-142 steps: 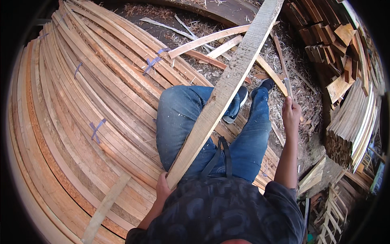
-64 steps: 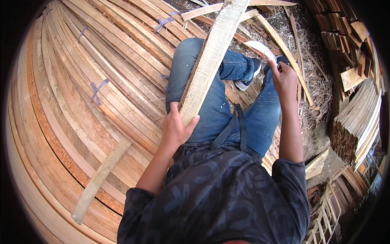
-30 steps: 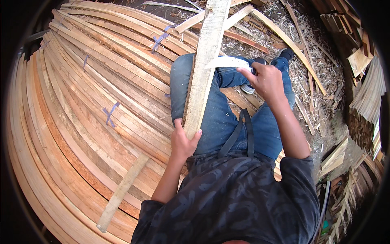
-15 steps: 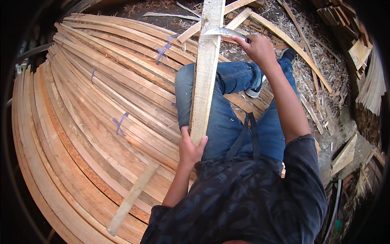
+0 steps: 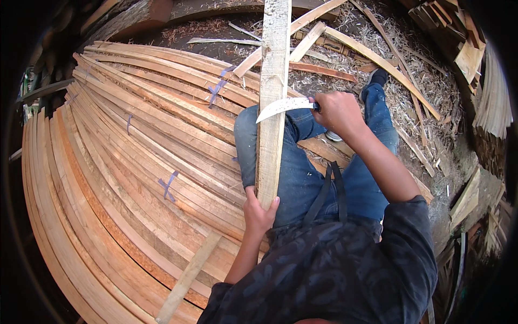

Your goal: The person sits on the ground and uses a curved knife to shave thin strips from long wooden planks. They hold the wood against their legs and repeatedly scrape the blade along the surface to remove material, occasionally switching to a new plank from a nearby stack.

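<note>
A long, rough-sawn wooden board (image 5: 274, 81) slants away from me across my left thigh, bark-dark along its left edge. My left hand (image 5: 259, 213) grips its near end, thumb on the right side and fingers on the left. In my right hand (image 5: 339, 113) is the dark handle of a curved knife (image 5: 284, 108), its fingers wrapped round it. The pale, speckled blade lies across the board above my left knee, tip at the board's left edge. Whether the blade's edge bites into the wood, I cannot tell.
Stacked wooden strips (image 5: 135, 178), some tied with purple ties (image 5: 169, 186), fill the left side. A loose short stick (image 5: 189, 275) lies across them. Wood shavings (image 5: 421, 102) and offcuts (image 5: 377, 59) cover the ground ahead and right. Stacked slats (image 5: 493, 97) stand at far right.
My right hand has drawn the knife along the board toward me, from its far part to above my knee. The view has shifted slightly, and the left hand keeps its grip.
</note>
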The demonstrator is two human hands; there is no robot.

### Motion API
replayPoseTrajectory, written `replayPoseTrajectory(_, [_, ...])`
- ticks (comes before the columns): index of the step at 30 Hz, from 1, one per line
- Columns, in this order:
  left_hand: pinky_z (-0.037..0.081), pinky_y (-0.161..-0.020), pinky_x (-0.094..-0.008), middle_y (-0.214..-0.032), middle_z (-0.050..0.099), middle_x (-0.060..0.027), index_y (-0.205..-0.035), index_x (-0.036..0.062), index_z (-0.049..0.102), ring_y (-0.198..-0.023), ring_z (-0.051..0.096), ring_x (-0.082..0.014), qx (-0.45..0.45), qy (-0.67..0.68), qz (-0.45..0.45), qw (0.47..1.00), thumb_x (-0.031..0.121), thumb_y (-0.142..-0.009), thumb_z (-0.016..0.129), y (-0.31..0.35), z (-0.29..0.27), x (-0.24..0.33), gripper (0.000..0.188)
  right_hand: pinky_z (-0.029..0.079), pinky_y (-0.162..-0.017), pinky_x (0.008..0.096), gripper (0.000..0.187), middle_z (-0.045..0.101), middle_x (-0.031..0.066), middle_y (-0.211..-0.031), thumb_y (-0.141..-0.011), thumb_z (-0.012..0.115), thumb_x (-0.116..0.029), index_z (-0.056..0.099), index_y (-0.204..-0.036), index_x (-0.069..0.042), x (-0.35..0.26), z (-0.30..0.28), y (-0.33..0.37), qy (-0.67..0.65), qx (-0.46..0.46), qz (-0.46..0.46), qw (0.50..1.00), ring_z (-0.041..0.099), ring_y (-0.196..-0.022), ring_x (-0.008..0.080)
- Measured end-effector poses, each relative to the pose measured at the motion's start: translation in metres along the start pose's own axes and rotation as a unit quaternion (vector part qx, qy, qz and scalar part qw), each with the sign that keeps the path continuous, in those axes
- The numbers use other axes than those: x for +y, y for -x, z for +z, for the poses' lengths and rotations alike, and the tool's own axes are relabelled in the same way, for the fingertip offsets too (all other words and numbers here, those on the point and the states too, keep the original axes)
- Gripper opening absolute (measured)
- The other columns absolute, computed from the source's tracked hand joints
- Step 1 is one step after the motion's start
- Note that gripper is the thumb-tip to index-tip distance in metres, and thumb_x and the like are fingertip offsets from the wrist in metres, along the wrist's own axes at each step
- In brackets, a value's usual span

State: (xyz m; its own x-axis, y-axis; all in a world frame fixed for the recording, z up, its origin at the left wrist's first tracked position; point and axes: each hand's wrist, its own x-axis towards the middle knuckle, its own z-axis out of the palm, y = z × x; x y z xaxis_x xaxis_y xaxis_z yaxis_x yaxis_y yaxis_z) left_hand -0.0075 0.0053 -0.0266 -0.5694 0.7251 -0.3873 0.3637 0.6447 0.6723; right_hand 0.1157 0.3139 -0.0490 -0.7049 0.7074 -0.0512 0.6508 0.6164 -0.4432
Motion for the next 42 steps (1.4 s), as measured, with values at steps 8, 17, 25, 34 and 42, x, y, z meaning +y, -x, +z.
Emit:
replayPoseTrajectory(8, [0.050, -0.074, -0.0477, -0.092, 0.064, -0.0279, -0.116, -0.0038, 0.043, -0.086, 0.064, -0.0457, 0.013, -0.007, -0.001, 1.000, 0.038, -0.079, 0.072, -0.003, 0.001, 0.005, 0.063, 0.054, -0.063, 0.0433, 0.018, 0.068, 0.0145, -0.072, -0.068, 0.067, -0.016, 0.073, -0.084, -0.012, 0.017, 0.030, -0.045, 0.034, 0.007, 0.034, 0.999, 0.068, -0.069, 0.0315])
replayPoseTrajectory(17, [0.050, -0.073, -0.0497, -0.090, 0.064, -0.0282, -0.117, -0.0026, 0.042, -0.085, 0.064, -0.0463, 0.008, -0.051, -0.021, 0.998, 0.042, -0.078, 0.072, -0.004, 0.000, 0.008, 0.066, 0.055, -0.071, 0.0457, 0.020, 0.069, 0.0196, -0.077, -0.072, 0.067, -0.021, 0.073, -0.083, -0.005, 0.073, 0.013, -0.098, 0.056, 0.067, 0.167, 0.982, 0.068, -0.073, 0.0360])
replayPoseTrajectory(25, [0.050, -0.073, -0.0500, -0.090, 0.064, -0.0285, -0.116, -0.0021, 0.043, -0.085, 0.063, -0.0475, 0.006, -0.026, -0.023, 0.999, 0.039, -0.077, 0.073, -0.003, 0.000, 0.008, 0.064, 0.054, -0.078, 0.0471, 0.028, 0.069, 0.0245, -0.085, -0.080, 0.064, -0.024, 0.071, -0.088, 0.002, 0.126, -0.001, -0.120, -0.007, 0.114, 0.328, 0.938, 0.068, -0.084, 0.0402])
replayPoseTrajectory(34, [0.051, -0.077, -0.0457, -0.095, 0.064, -0.0278, -0.120, -0.0040, 0.042, -0.089, 0.065, -0.0431, -0.018, 0.029, -0.004, 0.999, 0.035, -0.077, 0.073, -0.006, -0.011, -0.009, 0.066, 0.055, -0.068, 0.0448, 0.019, 0.066, 0.0185, -0.070, -0.069, 0.069, -0.018, 0.074, -0.086, -0.009, 0.025, -0.008, -0.070, 0.023, -0.006, 0.049, 0.999, 0.067, -0.071, 0.0353])
replayPoseTrajectory(42, [0.050, -0.077, -0.0449, -0.095, 0.063, -0.0268, -0.116, -0.0046, 0.045, -0.089, 0.064, -0.0418, -0.005, 0.037, 0.004, 0.999, 0.035, -0.076, 0.073, -0.012, -0.011, 0.002, 0.063, 0.056, -0.063, 0.0434, 0.019, 0.067, 0.0193, -0.066, -0.069, 0.066, -0.021, 0.070, -0.071, -0.003, 0.067, 0.006, -0.134, 0.079, 0.102, 0.067, 0.989, 0.069, -0.064, 0.0352])
